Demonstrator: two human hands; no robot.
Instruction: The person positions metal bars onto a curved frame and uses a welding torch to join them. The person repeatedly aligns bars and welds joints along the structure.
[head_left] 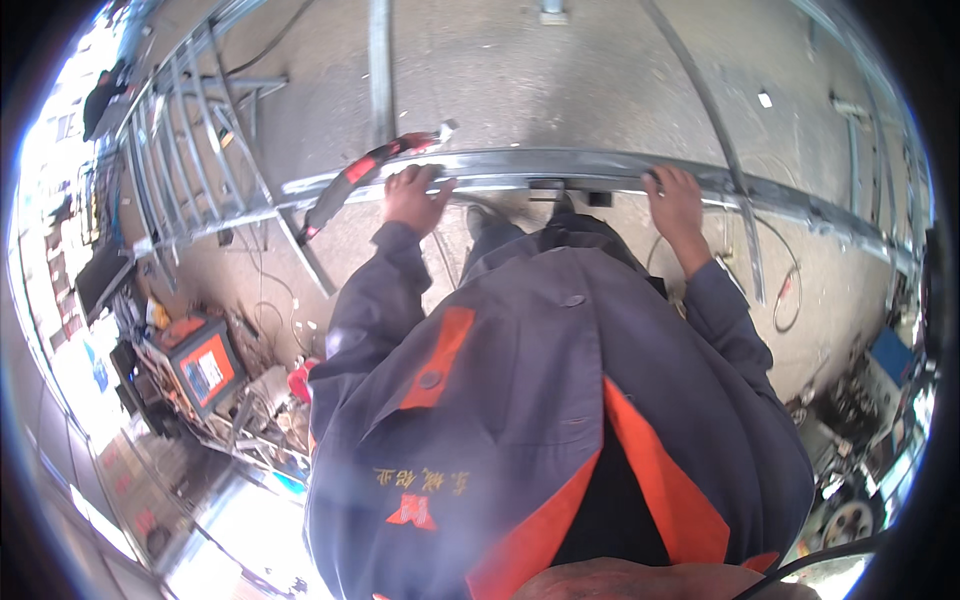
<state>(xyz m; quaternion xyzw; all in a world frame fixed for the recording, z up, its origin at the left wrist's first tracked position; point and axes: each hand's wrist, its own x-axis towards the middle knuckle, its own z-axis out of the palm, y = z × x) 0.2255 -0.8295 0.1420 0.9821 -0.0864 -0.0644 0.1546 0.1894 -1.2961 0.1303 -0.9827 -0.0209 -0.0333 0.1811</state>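
A long silver metal beam (560, 163) lies crosswise in front of me. My left hand (412, 199) grips its near edge left of the middle, fingers curled over it and thumb out to the side. My right hand (677, 207) has its fingers bent over the same edge, farther right. Close beside my left hand, a long red-and-black tool (362, 168) with a bright metal end lies slanted across the beam; its exact kind is unclear. Under the beam, between my hands, a small dark block (599, 199) shows. My fingers' undersides are hidden.
Metal bars (380, 70) run away from the beam across the concrete floor (590, 90). A ladder-like metal frame (190, 130) stands at left. An orange-and-grey machine (205, 365) sits near left among clutter. Cables (795, 290) trail over the floor at right.
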